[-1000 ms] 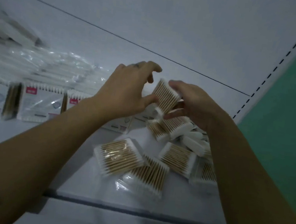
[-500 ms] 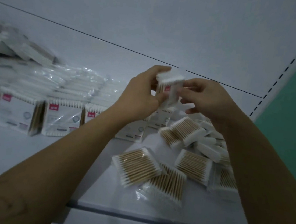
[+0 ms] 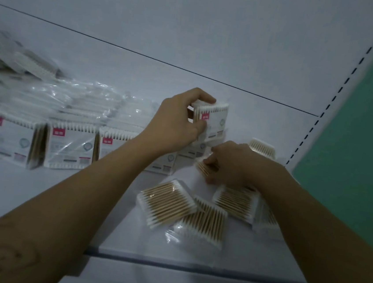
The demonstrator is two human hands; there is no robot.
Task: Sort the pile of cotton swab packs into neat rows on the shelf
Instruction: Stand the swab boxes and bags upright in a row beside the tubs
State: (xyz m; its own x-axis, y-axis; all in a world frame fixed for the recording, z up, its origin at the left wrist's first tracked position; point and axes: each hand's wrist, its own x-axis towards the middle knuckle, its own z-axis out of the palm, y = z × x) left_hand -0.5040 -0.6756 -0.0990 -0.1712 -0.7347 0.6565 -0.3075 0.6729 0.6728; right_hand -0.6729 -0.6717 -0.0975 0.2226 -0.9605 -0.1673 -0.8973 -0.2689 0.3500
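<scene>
Risk assessment: the left hand point(image 3: 178, 122) grasps the held pack point(image 3: 213, 121) by its left edge, thumb on the printed face and fingers curled over the top. The pack is upright above the right end of the standing row point(image 3: 69, 147), just over other packs that lean there. If it is let go before it sits flat on the shelf point(image 3: 37, 194), it will probably tip onto its neighbours and could knock that end of the row over, because each pack is thin and stands on a narrow edge. The right hand point(image 3: 231, 164) lies over the pile with fingers and thumb curled onto a loose pack point(image 3: 202, 169). Pulling this out could drag the packs that touch it, since the glossy film looks slippery. The front pack point(image 3: 204, 224) lies nearest the shelf's front lip and could slide off if pushed. Watch label direction too — a pack set in backwards would break the uniform row. Appearance: each pack is a flat, roughly square clear sleeve of wooden-stemmed swabs with white cotton tips along two opposite edges. The standing packs show a pale label with a red tag at the upper left. The pile packs, such as the near pack point(image 3: 167, 202), lie flat at mixed angles and overlap, showing tan stems.
</scene>
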